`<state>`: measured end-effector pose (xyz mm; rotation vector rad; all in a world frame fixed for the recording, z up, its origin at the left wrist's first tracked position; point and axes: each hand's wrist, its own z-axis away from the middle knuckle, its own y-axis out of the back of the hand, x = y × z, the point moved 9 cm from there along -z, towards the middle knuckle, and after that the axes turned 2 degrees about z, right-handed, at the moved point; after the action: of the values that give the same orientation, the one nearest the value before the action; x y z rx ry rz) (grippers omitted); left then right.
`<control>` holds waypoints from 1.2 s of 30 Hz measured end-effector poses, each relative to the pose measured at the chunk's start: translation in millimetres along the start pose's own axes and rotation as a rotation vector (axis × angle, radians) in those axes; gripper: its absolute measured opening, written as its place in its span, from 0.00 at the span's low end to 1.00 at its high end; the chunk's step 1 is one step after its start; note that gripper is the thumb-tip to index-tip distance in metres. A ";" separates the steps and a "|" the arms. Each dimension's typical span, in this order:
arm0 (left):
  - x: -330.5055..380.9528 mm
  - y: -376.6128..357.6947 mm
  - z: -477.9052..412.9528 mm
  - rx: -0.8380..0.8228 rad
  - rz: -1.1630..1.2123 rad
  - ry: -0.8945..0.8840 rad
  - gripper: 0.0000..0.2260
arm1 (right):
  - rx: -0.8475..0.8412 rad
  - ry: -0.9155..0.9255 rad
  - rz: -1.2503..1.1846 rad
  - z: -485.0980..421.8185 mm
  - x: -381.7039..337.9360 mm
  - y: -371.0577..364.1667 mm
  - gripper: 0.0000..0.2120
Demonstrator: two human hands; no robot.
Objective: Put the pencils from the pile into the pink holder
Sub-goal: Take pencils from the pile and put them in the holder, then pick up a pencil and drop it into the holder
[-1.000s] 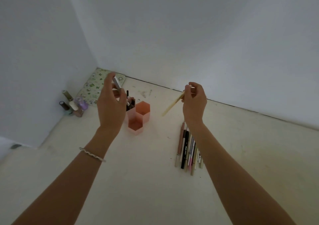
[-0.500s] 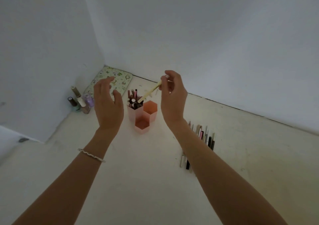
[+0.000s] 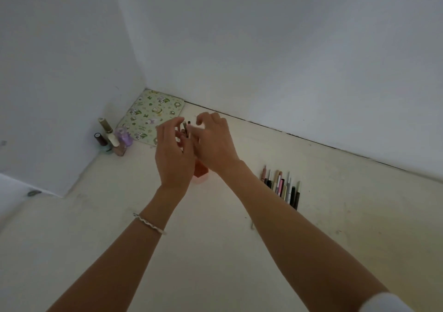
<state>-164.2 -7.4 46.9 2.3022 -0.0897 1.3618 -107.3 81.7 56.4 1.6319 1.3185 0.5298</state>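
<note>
Head view gives me both hands crowded over the pink holder (image 3: pixel 201 171), which stands on the table (image 3: pixel 100 228) toward the far corner; only its lower front cell peeks out beneath the wrists. My left hand (image 3: pixel 173 160) hovers on the holder's left with its fingers (image 3: pixel 167 129) spread and loosely bent, gripping nothing I can see. The right hand (image 3: pixel 214 144) hangs just beside it, touching or nearly so. Its fingers (image 3: pixel 215 117) are curved, thumb and forefinger apart, with no pencil between them. In the gap between the hands a few dark pencil tips (image 3: pixel 185 127) stick up out of the holder. The pile of pencils (image 3: pixel 282 187) lies in a row on the table to the right, partly hidden by my right forearm. A silver bracelet (image 3: pixel 149 223) sits on the left wrist. In the corner I see a floral pad (image 3: pixel 153 116) lying flat and, just left of it, a cluster of small bottles (image 3: pixel 112 139).
</note>
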 end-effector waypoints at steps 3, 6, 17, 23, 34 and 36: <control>-1.6 4.9 4.8 0.107 0.059 0.065 0.17 | -0.208 -0.026 0.077 19.9 3.7 -23.8 0.21; 5.3 8.0 9.3 0.149 0.064 0.021 0.15 | 0.053 -0.239 -0.168 33.4 28.4 3.5 0.24; -24.3 -177.9 140.4 -0.897 -0.448 0.320 0.10 | 0.282 -0.920 -0.385 122.5 181.6 54.0 0.19; -25.1 -202.6 157.6 -0.927 -0.551 0.291 0.09 | 0.262 -0.990 -0.409 163.3 207.9 59.4 0.15; 2.8 -164.6 73.0 -0.603 -0.107 0.360 0.12 | -0.265 -0.947 -0.174 166.1 211.0 -5.3 0.10; 9.5 -160.8 63.3 -0.578 -0.028 0.374 0.20 | -0.377 -0.911 -0.034 162.7 205.7 -21.2 0.13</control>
<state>-62.4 111.2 -27.5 1.5512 -0.2878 1.4896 78.3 206.5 -82.2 1.2724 0.5202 -0.0235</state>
